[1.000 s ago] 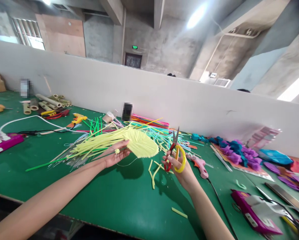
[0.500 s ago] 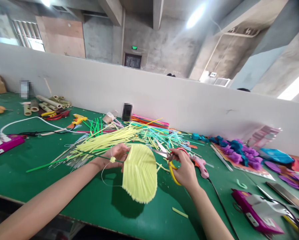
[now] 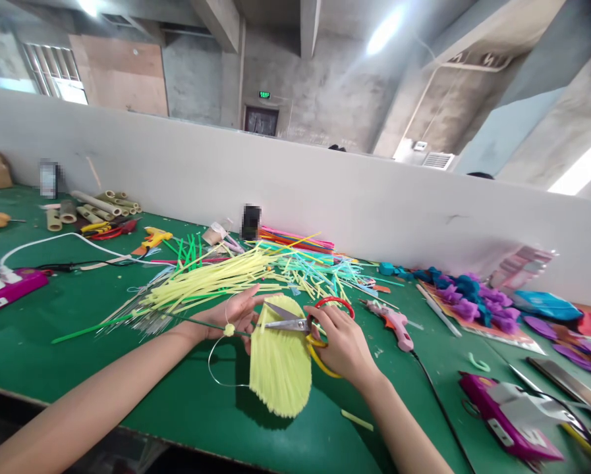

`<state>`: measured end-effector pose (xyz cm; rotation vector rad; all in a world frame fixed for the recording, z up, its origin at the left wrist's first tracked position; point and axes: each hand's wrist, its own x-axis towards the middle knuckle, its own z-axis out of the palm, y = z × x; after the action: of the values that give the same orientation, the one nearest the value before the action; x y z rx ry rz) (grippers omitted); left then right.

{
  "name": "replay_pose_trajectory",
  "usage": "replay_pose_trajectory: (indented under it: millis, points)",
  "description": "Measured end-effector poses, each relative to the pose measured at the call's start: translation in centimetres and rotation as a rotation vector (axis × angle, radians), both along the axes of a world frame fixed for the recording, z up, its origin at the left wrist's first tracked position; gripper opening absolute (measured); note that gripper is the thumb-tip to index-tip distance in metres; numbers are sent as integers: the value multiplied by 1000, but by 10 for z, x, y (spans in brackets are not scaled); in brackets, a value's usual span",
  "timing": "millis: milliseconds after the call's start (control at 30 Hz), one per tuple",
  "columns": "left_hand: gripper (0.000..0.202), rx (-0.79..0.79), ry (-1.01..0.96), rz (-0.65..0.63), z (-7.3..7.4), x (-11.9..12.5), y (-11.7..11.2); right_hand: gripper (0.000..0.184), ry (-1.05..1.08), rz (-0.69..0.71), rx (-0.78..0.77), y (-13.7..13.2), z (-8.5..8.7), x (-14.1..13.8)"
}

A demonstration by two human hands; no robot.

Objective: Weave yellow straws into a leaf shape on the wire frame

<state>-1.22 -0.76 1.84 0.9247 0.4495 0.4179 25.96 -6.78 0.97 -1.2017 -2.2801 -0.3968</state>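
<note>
Between my hands hangs a pale yellow fan-shaped piece (image 3: 281, 375), which looks made of fuzzy pipe cleaners set side by side. My left hand (image 3: 236, 312) is closed at its upper left edge, with a green stem (image 3: 196, 320) running out past the wrist. A small yellow bead-like bit (image 3: 229, 329) and a thin wire loop (image 3: 211, 368) hang by that hand. Scissors (image 3: 301, 324) with one red and one yellow handle are gripped in my right hand (image 3: 347, 347). Their blades are parted and lie across the top of the yellow piece; whether they touch it I cannot tell.
Behind my hands lies a heap of yellow pipe cleaners (image 3: 216, 276). A pink glue gun (image 3: 398, 328) sits to the right, its cable running forward. Purple power strips (image 3: 507, 421) stand at both sides. Bamboo pieces (image 3: 97, 205) and a yellow glue gun (image 3: 155, 238) are back left.
My right hand has moved left, bringing the scissors from beside the yellow piece to over its top. The yellow piece has shifted slightly right and down with my left hand.
</note>
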Motion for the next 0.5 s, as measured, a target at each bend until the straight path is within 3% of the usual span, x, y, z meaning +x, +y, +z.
replay_pose_trajectory:
  millis: [300,433,500]
  points:
    - [69,-31,-22,-153,-12,3,2,41,59,-36,-30,0,3,3]
    - [67,-76,-12,-147,-18,3,2,46,65,-55,-54,0,2,3]
    - [64,-73,-33,-68,-19,5,0,51,63,-67,-59,0,2,3]
